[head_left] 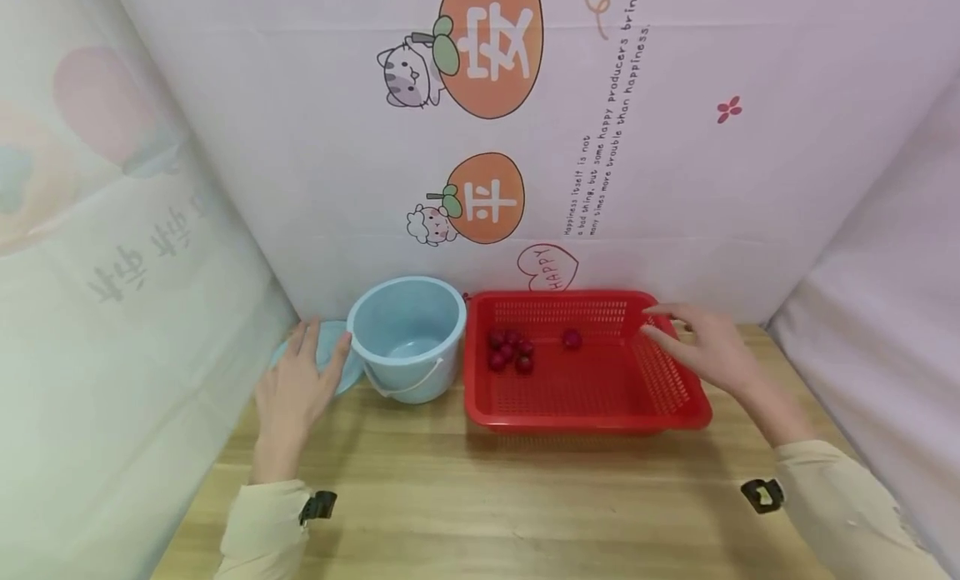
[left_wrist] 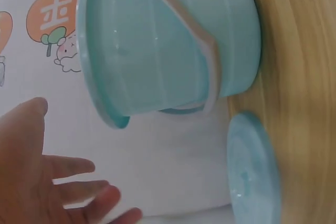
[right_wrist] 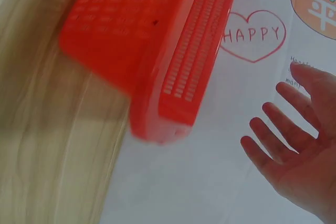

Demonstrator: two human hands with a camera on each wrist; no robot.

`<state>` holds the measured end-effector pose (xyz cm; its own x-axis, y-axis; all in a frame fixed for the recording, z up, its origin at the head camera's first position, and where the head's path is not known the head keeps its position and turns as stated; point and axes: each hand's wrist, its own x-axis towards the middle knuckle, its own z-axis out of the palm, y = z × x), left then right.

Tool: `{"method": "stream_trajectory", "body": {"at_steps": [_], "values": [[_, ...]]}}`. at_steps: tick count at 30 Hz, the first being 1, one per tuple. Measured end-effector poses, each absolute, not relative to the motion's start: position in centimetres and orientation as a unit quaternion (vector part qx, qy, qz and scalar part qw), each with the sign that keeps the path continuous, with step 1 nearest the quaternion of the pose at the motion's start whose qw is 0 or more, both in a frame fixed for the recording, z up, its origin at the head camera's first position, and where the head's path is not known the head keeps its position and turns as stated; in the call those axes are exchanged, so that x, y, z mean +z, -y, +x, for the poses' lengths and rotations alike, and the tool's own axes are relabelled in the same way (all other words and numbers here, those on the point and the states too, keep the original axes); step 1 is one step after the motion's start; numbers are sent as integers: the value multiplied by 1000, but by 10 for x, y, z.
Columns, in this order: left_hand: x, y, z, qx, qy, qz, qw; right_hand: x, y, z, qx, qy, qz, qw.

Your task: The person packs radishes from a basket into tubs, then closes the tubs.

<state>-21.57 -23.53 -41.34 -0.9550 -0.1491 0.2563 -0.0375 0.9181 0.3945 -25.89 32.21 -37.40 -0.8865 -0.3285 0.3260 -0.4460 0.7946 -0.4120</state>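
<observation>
My left hand hovers with spread fingers over a light blue round lid lying on the table. In the left wrist view that hand holds nothing and is apart from both the lid and the light blue bucket. The bucket stands upright beside the lid, uncovered, its handle hanging at the front. My right hand is above the right rim of a red plastic basket, fingers loosely extended around nothing. Several small dark red round things lie in the basket's left part, and a single one sits nearer its middle.
A wooden table carries everything. Behind it hangs a white printed cloth, and similar cloth encloses the left and right sides. The bucket stands close against the basket's left side.
</observation>
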Motion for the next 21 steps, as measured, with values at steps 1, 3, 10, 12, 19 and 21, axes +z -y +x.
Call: {"method": "stream_trajectory", "body": {"at_steps": [1,3,10,12,19,21], "values": [[-417,235,-217,-200,965,46,163,-374,-318,-263,252,939,206,108],[-425,234,-221,-208,957,44,198,-377,-310,-272,269,938,208,76],[-444,228,-226,-245,935,39,255,-393,-280,-304,315,919,236,-5],[-449,226,-225,-251,933,42,253,-397,-271,-314,313,916,249,-24],[-462,217,-225,-265,933,52,238,-401,-243,-348,306,904,289,-76],[-463,213,-229,-268,932,52,238,-400,-237,-357,310,897,302,-89]]}}
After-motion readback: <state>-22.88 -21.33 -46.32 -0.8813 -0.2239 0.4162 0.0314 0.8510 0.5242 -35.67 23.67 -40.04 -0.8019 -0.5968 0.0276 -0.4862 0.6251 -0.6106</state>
